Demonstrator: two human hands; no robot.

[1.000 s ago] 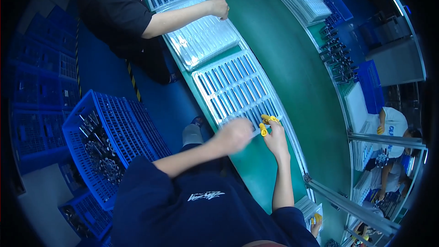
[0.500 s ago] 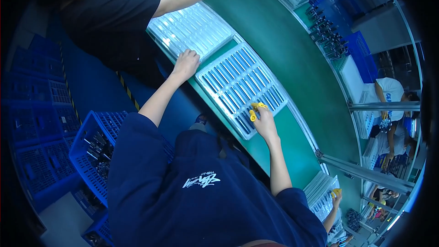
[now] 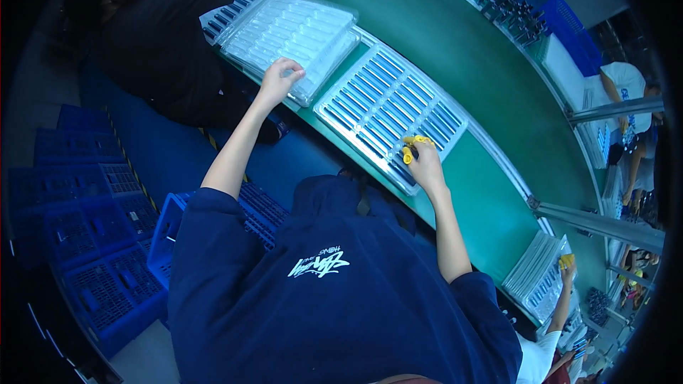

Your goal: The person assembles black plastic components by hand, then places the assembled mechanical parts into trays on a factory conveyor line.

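Observation:
My left hand point(image 3: 279, 80) is at the near edge of a clear plastic tray point(image 3: 295, 25), its fingers curled in a pinch on that edge. This tray lies askew on other trays. To its right, a moulded plastic tray point(image 3: 350, 128) holds several rows of shiny metal rods point(image 3: 388, 108). Over the near right part of the filled tray is my right hand point(image 3: 428, 163), with yellow covers point(image 3: 420, 141) on its fingertips. Its thumb and fingers are bent but apart, close to the rods; no rod shows in its grip.
A green bench point(image 3: 491, 171) carries the trays. A co-worker in black point(image 3: 163, 43) stands at the left, an arm over the bench. Blue crates point(image 3: 92, 227) line the floor. At right, another person's hand point(image 3: 567, 268) is by stacked trays point(image 3: 537, 270). A metal rail point(image 3: 605, 226) crosses there.
My left hand's fingers have curled up at the tray edge, and the clear top tray sits more askew. My right hand stays over the rods. The co-worker's arm has drawn back; the whole view has shifted.

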